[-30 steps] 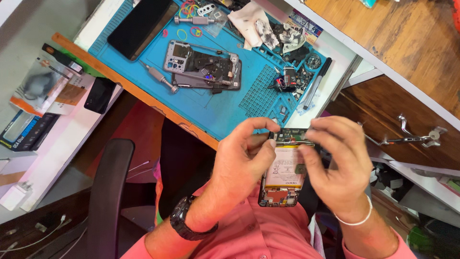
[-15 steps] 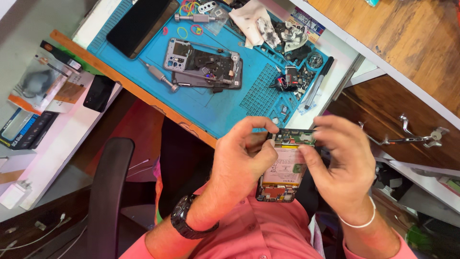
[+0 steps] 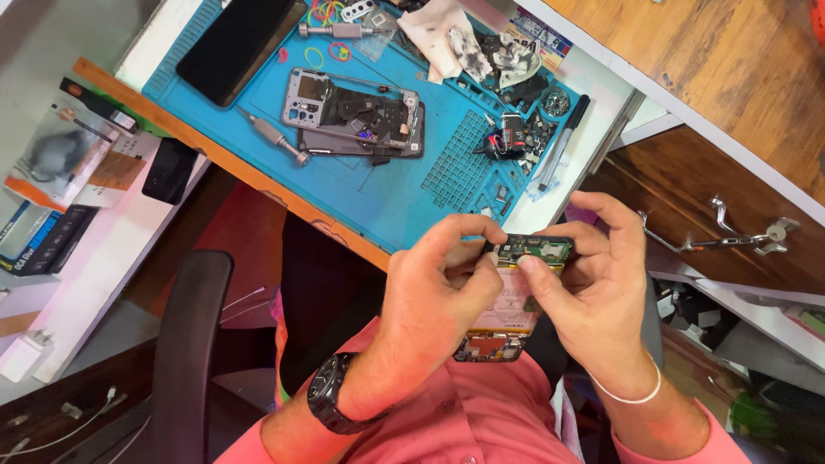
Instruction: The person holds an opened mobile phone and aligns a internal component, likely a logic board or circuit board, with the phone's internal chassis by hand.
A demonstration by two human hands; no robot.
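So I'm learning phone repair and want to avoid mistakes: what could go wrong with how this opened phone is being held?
1. The opened phone is held over the lap, past the edge of the blue mat; if it slips, it may fall to the floor.
2. The left hand and right hand both pinch the green circuit board at the top; too much force might bend or crack it.
3. Any small part that comes loose would likely miss the mat.

Both forearms rise from the lower edge and meet mid-frame, the left hand (image 3: 438,288), watch on its wrist, curled with fingers (image 3: 481,230) pinched opposite the right hand (image 3: 593,288), its fingers bent inward too.
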